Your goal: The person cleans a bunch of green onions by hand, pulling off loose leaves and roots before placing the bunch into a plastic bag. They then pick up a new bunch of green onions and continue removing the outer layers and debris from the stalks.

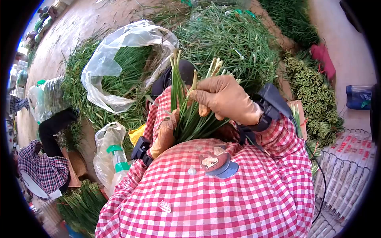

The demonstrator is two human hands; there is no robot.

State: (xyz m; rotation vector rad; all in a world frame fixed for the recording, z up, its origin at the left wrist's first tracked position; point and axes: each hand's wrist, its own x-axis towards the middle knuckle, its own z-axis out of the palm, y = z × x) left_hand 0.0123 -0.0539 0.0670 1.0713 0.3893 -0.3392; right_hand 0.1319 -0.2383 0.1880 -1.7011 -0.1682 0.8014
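My gloved left hand (166, 133) is wrapped around the left side of a bunch of long green chive-like stalks (200, 123) close to my chest. Pale cut ends of the stalks point up and away from me. Over the upper part of the bunch, my gloved right hand (226, 99) has thumb and fingers closed on some stalks near their pale ends. Part of the bunch is hidden behind its fingers. Both gloves are tan.
Ahead lies a large heap of loose green stalks (230, 35), with an opened clear plastic bag (105, 71) at its left. A bag with green tape (113, 152) sits left of me. Bundled stalks (311, 95) and stacked crates (345, 166) are right. Another person (41, 168) works at left.
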